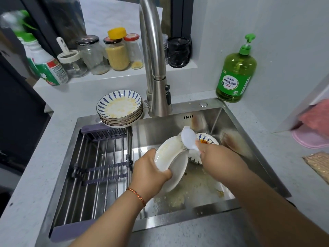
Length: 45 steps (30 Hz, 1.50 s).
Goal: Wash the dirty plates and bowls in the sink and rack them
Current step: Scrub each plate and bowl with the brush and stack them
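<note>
Over the steel sink (236,125) my left hand (151,168) grips two stacked white plates (169,150) by their near edge, tilted up on edge. My right hand (211,150) holds a white plastic scoop (188,138) against the top plate's upper rim. Behind my right hand a blue-patterned bowl (206,138) with orange sauce stands on the sink floor. A stack of several dirty blue-patterned plates (120,107) rests on the sink's back left corner. The drying rack (99,168) spans the sink's left half and holds nothing.
The tall faucet (154,68) rises behind the sink, spout above the plates. A green dish-soap bottle (235,73) stands at the back right. Jars (116,50) and spray bottles (48,65) line the back ledge. Food scraps lie on the sink floor (195,189). A pink cloth (315,125) lies at the right.
</note>
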Tool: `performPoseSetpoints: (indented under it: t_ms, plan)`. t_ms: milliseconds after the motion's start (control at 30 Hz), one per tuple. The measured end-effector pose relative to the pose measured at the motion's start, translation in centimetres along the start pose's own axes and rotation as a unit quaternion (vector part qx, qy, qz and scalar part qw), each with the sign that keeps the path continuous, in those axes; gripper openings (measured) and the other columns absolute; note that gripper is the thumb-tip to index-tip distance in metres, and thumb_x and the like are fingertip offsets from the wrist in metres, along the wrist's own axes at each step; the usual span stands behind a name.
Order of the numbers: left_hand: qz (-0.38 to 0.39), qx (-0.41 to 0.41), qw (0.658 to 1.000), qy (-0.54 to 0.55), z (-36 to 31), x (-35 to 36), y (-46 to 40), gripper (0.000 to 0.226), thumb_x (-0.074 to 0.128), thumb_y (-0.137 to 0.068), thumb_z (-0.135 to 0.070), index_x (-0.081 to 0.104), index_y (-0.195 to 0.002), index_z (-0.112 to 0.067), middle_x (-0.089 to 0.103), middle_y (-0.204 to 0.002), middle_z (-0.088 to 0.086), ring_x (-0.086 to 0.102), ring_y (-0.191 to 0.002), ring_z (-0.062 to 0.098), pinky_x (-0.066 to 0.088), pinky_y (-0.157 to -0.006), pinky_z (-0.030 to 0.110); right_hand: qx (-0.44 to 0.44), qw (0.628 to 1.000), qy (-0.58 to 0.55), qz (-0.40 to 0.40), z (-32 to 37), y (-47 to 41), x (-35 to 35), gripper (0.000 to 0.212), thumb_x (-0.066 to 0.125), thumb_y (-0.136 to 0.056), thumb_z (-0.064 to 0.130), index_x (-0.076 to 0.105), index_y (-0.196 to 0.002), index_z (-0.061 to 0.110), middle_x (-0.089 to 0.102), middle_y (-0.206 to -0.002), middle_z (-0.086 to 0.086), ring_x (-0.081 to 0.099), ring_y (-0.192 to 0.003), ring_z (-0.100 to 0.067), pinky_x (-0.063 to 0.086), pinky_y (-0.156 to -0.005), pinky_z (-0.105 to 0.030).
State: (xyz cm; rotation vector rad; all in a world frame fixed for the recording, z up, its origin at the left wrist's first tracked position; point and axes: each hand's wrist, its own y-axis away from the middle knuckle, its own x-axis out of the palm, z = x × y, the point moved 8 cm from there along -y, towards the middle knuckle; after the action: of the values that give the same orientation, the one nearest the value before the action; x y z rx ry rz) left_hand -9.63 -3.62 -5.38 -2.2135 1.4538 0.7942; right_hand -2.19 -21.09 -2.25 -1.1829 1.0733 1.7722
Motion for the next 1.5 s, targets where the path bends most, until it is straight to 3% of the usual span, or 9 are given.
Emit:
performPoseSetpoints:
  t_ms: [233,400,500,633,767,967,1100,1233,1500]
  plan:
    - [-0.004,-0.029,0.998,0.047,0.1,-0.2,0.2,0.040,0.078,-0.062,-0.006,0.056,-0.086,-0.030,0.060,-0.074,-0.017,0.056,-0.071,-0.002,0.040,-0.054,0.005,-0.137,0.988,0.041,0.055,5.4,3.5,1.7,0.065,0.031,-0.095,0.026,-0.004,-0.145,0.047,0.049,-0.091,0.001,0.051,-0.085,-0.022,0.040,-0.071,-0.033]
    - [0.011,-0.004,1.000,0.024,0.0,-0.4,0.4,0.029,0.074,-0.057,-0.024,0.062,-0.082,-0.020,0.065,-0.072,-0.009,0.060,-0.067,0.005,0.040,-0.050,0.012,-0.025,0.999,0.020,0.019,0.3,0.4,0.1,0.040,0.027,-0.099,0.033,0.039,-0.137,0.036,0.057,-0.093,0.000,0.055,-0.079,-0.024,0.049,-0.071,-0.034]
    - [0.014,-0.002,0.999,0.034,-0.1,-0.5,0.3,0.027,0.076,-0.058,-0.018,0.063,-0.081,-0.018,0.065,-0.071,-0.008,0.060,-0.066,0.004,0.039,-0.049,0.010,0.010,0.999,-0.004,0.038,-0.2,0.7,0.5,0.044,0.021,-0.098,0.038,0.033,-0.141,0.035,0.054,-0.089,0.000,0.054,-0.084,-0.025,0.043,-0.063,-0.031]
    - [0.002,-0.037,0.995,0.093,0.0,-0.3,0.3,0.033,0.069,-0.049,-0.026,0.064,-0.082,-0.023,0.066,-0.072,-0.011,0.061,-0.066,0.002,0.047,-0.055,0.015,-0.089,0.994,0.001,0.065,4.3,3.8,0.8,0.057,0.029,-0.099,0.033,0.001,-0.146,0.048,0.059,-0.118,0.003,0.057,-0.105,-0.023,0.047,-0.087,-0.036]
    - [-0.007,-0.035,0.993,0.116,-0.4,-0.9,0.5,0.026,0.072,-0.050,-0.021,0.060,-0.072,-0.025,0.064,-0.067,-0.012,0.057,-0.059,-0.006,0.042,-0.052,0.011,0.025,0.988,-0.136,0.071,-0.5,0.9,1.5,0.043,0.033,-0.101,0.028,0.034,-0.144,0.038,0.056,-0.096,0.002,0.055,-0.085,-0.019,0.040,-0.074,-0.027]
    - [-0.096,-0.066,0.970,0.212,0.3,-2.8,0.6,0.033,0.082,-0.062,0.002,0.062,-0.081,-0.016,0.066,-0.076,-0.002,0.060,-0.065,0.010,0.048,-0.054,0.018,0.134,0.906,-0.391,0.092,-3.3,0.6,6.4,0.031,0.041,-0.101,0.021,0.061,-0.124,0.028,0.044,-0.063,0.000,0.035,-0.045,-0.008,0.031,-0.043,-0.019]
    - [-0.171,-0.140,0.904,0.366,1.9,-2.2,1.2,0.038,0.086,-0.054,-0.006,0.063,-0.083,-0.017,0.069,-0.080,0.003,0.064,-0.071,0.020,0.055,-0.067,0.033,0.170,0.807,-0.559,0.080,-1.7,1.6,8.9,0.021,0.049,-0.098,0.032,0.057,-0.115,0.023,0.064,-0.076,-0.010,0.043,-0.040,-0.012,0.032,-0.037,-0.020]
    - [-0.141,-0.178,0.836,0.500,2.1,0.4,2.3,0.037,0.077,-0.067,0.010,0.065,-0.093,-0.011,0.072,-0.090,0.010,0.068,-0.085,0.029,0.056,-0.078,0.044,0.183,0.738,-0.648,0.053,-0.8,1.7,9.2,0.031,0.069,-0.086,0.036,0.058,-0.102,0.012,0.053,-0.071,-0.004,0.034,-0.039,-0.008,0.034,-0.041,-0.024]
    - [0.015,-0.156,0.881,0.446,2.6,-0.4,1.4,0.056,0.078,-0.055,-0.003,0.062,-0.108,0.000,0.071,-0.103,0.021,0.068,-0.096,0.039,0.058,-0.077,0.049,0.093,0.854,-0.505,0.088,-2.2,0.7,5.3,0.033,0.071,-0.084,0.031,0.054,-0.113,0.028,0.067,-0.090,-0.004,0.048,-0.046,-0.007,0.038,-0.041,-0.024]
